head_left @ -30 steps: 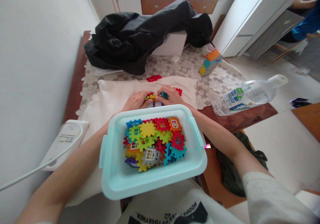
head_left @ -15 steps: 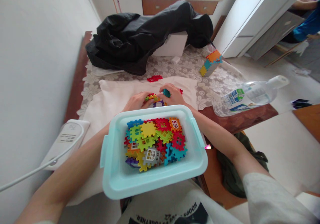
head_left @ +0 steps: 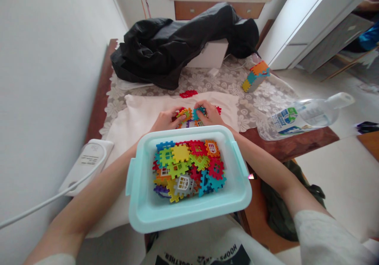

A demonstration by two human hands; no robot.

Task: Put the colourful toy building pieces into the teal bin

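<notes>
Beyond the tub, my left hand has its thumb and fingers closed on a joined orange and green building tile. My right hand pinches a blue building tile, whose toothed edge lies right beside the orange and green one. Whether the two are locked together I cannot tell. Below them a purple-framed tile with a white window shows partly behind the tub's rim. A light blue tub in front holds a heap of mixed toothed tiles.
Red tiles lie at the far edge of the white cloth. An upright tile structure stands at the back right, near a large clear bottle. Black fabric covers the back. A white power box with a cable sits left.
My right hand has turned the blue tile so its face shows and brought it against the orange and green piece. The view has shifted slightly, moving everything rightward.
</notes>
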